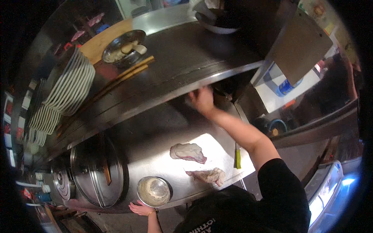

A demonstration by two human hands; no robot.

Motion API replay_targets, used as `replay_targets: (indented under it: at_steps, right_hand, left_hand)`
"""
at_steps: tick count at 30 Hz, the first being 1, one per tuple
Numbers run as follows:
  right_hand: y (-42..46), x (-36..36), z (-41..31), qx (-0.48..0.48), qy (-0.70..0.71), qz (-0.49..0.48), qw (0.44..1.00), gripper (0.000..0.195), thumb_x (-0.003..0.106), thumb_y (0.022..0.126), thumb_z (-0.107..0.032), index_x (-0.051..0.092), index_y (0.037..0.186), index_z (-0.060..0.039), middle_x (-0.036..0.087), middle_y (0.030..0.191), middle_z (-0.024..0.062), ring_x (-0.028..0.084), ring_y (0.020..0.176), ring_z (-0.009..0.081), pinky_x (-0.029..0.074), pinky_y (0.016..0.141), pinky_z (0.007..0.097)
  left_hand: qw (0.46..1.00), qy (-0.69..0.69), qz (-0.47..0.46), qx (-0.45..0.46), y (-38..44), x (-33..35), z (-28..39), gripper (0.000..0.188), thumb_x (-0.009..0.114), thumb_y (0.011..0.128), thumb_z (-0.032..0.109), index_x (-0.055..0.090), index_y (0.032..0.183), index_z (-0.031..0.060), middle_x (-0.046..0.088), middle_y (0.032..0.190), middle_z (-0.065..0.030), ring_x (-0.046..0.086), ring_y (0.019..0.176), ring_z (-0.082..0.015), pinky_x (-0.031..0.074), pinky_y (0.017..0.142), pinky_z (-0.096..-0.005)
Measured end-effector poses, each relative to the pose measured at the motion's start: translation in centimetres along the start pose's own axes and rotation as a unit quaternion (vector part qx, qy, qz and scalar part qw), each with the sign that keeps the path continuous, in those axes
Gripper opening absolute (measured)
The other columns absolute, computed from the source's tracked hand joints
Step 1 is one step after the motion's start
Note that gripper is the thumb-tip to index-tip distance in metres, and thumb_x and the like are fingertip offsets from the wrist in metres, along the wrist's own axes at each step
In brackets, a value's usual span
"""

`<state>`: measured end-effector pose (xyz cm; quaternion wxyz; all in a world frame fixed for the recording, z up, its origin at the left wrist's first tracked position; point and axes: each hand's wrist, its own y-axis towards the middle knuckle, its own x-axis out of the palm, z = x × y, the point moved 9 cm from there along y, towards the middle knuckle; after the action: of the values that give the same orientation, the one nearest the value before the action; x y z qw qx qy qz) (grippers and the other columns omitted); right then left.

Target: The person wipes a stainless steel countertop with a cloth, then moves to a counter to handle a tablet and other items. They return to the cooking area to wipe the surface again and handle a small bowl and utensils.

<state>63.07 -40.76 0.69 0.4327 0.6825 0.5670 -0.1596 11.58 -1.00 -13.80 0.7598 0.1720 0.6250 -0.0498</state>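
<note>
My left hand is spread beside a metal bowl, close against its near rim. A pale, floury-looking layer coats the bowl's inside. Blurred, my right hand reaches to the front edge of a raised steel shelf; whether it holds anything is unclear. Between the hands, two flattened pale pieces of what looks like raw meat, one farther and one nearer, lie apart on the steel counter. A green-handled tool, its handle showing, rests along the counter's right side.
A large pot with a metal lid stands left of the bowl. White plates are stacked at the shelf's left end, near long wooden sticks and a metal bowl with pale contents. A blue-labelled bottle lies at right.
</note>
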Motion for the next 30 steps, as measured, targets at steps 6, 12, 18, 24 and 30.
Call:
replay_targets:
  at_steps: [6,12,18,24,30]
  right_hand:
    - [5.8,10.6,9.6,0.08,-0.288,-0.302,0.905,0.066,0.059,0.073,-0.04,0.037,0.125,-0.0069,0.048,0.116,0.0163,0.042,0.111,0.0339,0.031,0.093,0.0462]
    - [6.5,13.3,7.6,0.049,-0.289,-0.389,0.873,0.074,0.061,0.068,-0.043,0.032,0.129,-0.0111,0.043,0.122,0.0141,0.039,0.113,0.0342,0.032,0.093,0.0467]
    - [3.8,11.4,3.0,0.006,-0.302,-0.459,0.835,0.083,0.063,0.064,-0.046,0.028,0.133,-0.0153,0.037,0.128,0.0119,0.037,0.116,0.0344,0.032,0.093,0.0472]
    - [-4.4,1.9,-7.6,-0.106,-0.218,-0.411,0.879,0.098,0.07,0.051,-0.045,0.028,0.134,-0.015,0.033,0.129,0.0208,0.033,0.117,0.0393,0.031,0.092,0.0528]
    - [-14.1,-0.8,-13.2,-0.223,-0.129,-0.481,0.838,0.099,0.073,0.047,-0.036,0.029,0.133,-0.0162,0.034,0.126,0.0228,0.037,0.111,0.0407,0.035,0.088,0.0469]
  left_hand:
    - [0.999,-0.031,0.004,-0.023,-0.1,-1.4,0.9,0.046,0.045,0.085,0.03,0.04,0.123,0.0047,0.033,0.132,-0.016,0.028,0.123,-0.0308,0.029,0.096,-0.0451]
    - [0.998,-0.049,0.016,-0.02,-0.2,-1.6,1.0,0.044,0.047,0.083,0.025,0.04,0.121,0.0021,0.034,0.131,-0.018,0.03,0.122,-0.0332,0.029,0.096,-0.0447]
    - [0.999,-0.045,0.019,-0.002,-0.2,-0.9,0.1,0.046,0.048,0.083,0.026,0.04,0.122,0.0034,0.033,0.132,-0.0174,0.029,0.123,-0.0322,0.029,0.096,-0.0462]
    - [0.998,-0.059,0.005,-0.009,-0.1,-1.2,1.1,0.047,0.047,0.084,0.029,0.04,0.123,0.0047,0.034,0.132,-0.0165,0.029,0.123,-0.0317,0.026,0.098,-0.0447]
    - [0.997,-0.069,0.015,-0.005,-0.1,-1.1,0.7,0.048,0.047,0.084,0.031,0.04,0.123,0.0036,0.033,0.132,-0.0177,0.029,0.123,-0.0326,0.025,0.098,-0.0467]
